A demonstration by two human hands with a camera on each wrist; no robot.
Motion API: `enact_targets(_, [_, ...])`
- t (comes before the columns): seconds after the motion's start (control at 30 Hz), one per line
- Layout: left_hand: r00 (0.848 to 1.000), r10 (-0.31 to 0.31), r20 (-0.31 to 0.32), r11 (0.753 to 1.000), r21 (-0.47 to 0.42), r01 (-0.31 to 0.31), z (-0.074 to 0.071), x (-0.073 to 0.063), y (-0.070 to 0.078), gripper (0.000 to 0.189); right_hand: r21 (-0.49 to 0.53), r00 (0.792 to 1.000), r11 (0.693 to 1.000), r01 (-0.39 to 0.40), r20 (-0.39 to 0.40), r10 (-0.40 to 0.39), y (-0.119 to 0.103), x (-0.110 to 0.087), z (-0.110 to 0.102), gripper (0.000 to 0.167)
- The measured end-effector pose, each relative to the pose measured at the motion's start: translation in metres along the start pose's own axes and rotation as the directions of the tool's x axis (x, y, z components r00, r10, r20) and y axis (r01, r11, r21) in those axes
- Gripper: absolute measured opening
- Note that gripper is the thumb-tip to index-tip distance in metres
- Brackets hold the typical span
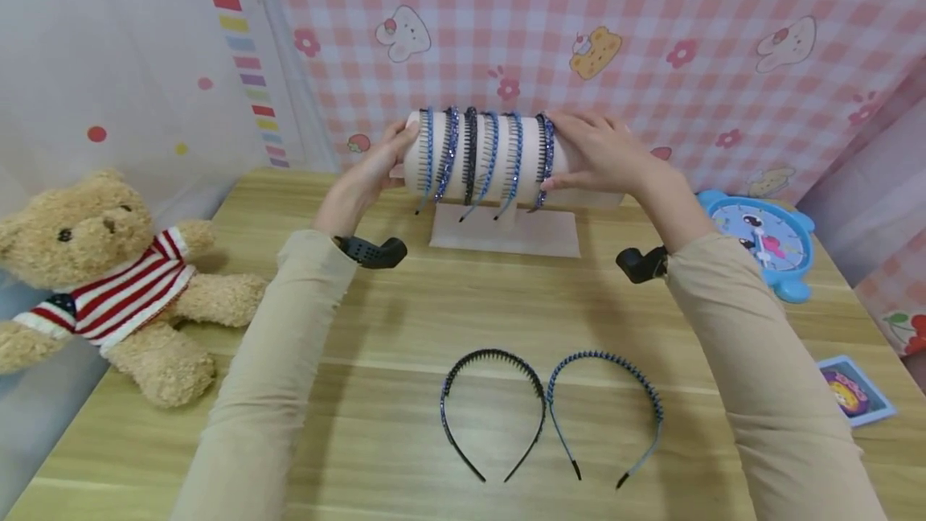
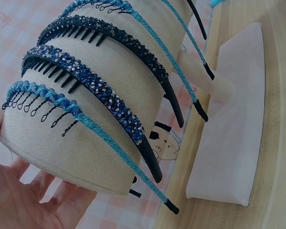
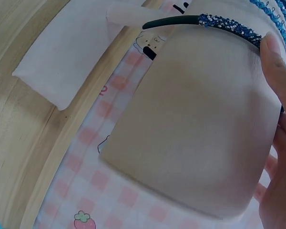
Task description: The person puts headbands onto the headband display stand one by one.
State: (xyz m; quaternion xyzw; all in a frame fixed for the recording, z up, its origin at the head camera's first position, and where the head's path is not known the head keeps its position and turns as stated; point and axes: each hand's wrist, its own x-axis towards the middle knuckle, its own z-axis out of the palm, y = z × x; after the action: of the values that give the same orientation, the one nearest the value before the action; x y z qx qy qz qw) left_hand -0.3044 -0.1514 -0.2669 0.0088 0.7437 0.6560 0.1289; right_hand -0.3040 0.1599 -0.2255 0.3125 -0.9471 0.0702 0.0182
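Observation:
A pale headband display stand (image 1: 528, 151) with a cylindrical roll carries several blue and black toothed headbands. My left hand (image 1: 376, 161) holds the roll's left end; in the left wrist view the fingers (image 2: 66, 202) lie against that end, beside a light-blue braided headband (image 2: 119, 148). Near the right side of the row, my right hand (image 1: 604, 153) pinches a blue sequined headband (image 3: 233, 27), its thumb on the band's edge and its other fingers behind the roll. Two more headbands, one dark (image 1: 541, 400) and one blue (image 1: 644, 376), lie on the table.
The stand's flat base (image 1: 506, 230) rests on the wooden table (image 1: 391, 424) by the checked backdrop. A teddy bear (image 1: 137, 288) sits at the left. On the right are a blue clock (image 1: 767, 235) and a small blue-framed item (image 1: 857, 392).

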Motion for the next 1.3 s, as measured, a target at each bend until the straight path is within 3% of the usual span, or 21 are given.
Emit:
enact_targets(0.23, [1.000, 0.001, -0.003, 1.000, -0.005, -0.001, 0.000, -0.001, -0.002, 0.064, -0.004, 0.999, 1.000, 0.031, 0.015, -0.031, -0.006, 0.005, 0.001, 0.096])
enact_targets(0.57, [1.000, -0.005, 0.030, 1.000, 0.009, 0.005, 0.002, 0.000, -0.003, 0.067, -0.020, 1.000, 1.000, 0.008, 0.001, -0.008, -0.002, 0.001, 0.008, 0.098])
enact_targets(0.77, [1.000, -0.001, 0.031, 1.000, 0.011, 0.000, 0.003, 0.001, -0.004, 0.067, 0.054, 0.997, 0.996, -0.068, -0.038, 0.070, 0.013, -0.011, 0.006, 0.119])
enact_targets(0.93, [0.999, 0.009, 0.036, 1.000, 0.004, -0.009, 0.002, 0.001, -0.002, 0.066, 0.202, 0.983, 0.966, -0.159, -0.055, 0.173, 0.035, -0.029, 0.005, 0.125])
enact_targets(1.07, [0.999, 0.023, 0.032, 1.000, -0.005, -0.022, 0.001, -0.001, -0.001, 0.064, 0.298, 0.979, 0.935, -0.193, 0.002, 0.202, 0.051, -0.045, 0.009, 0.113])
enact_targets(1.17, [0.999, 0.024, 0.031, 1.000, -0.008, -0.024, 0.000, -0.002, -0.001, 0.064, 0.318, 0.965, 0.914, -0.253, 0.156, 0.212, 0.059, -0.061, 0.018, 0.104])
enact_targets(1.23, [0.999, 0.023, 0.032, 1.000, -0.007, -0.023, -0.001, -0.002, 0.000, 0.064, 0.307, 0.942, 0.912, -0.271, 0.278, 0.186, 0.063, -0.071, 0.027, 0.095])
enact_targets(1.3, [0.999, 0.020, 0.031, 1.000, -0.007, -0.020, -0.001, -0.002, -0.001, 0.064, 0.298, 0.890, 0.904, -0.305, 0.426, 0.160, 0.065, -0.080, 0.036, 0.087])
